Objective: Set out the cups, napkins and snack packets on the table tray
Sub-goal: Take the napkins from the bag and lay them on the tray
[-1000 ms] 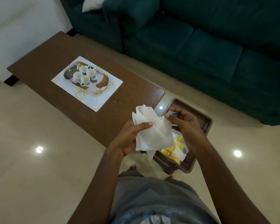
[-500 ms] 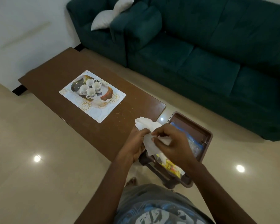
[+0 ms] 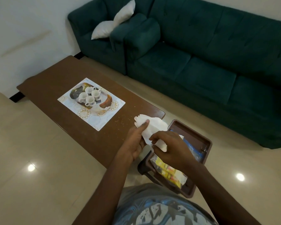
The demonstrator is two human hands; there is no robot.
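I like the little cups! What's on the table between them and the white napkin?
Head view: only bare tray and brown table with tiny crumbs.

both hands [image 3: 172, 150] pinching white napkin [image 3: 154, 125], four cups [image 3: 89, 95] on table tray [image 3: 75, 93]

I see four cups [image 3: 89, 96] on a tray [image 3: 104, 103], which lies on a mat [image 3: 91, 117] on the table [image 3: 58, 88]. Right of the table stands a crate [image 3: 208, 143] with snack packets [image 3: 169, 172] in it; the sofa [image 3: 201, 62] is behind.
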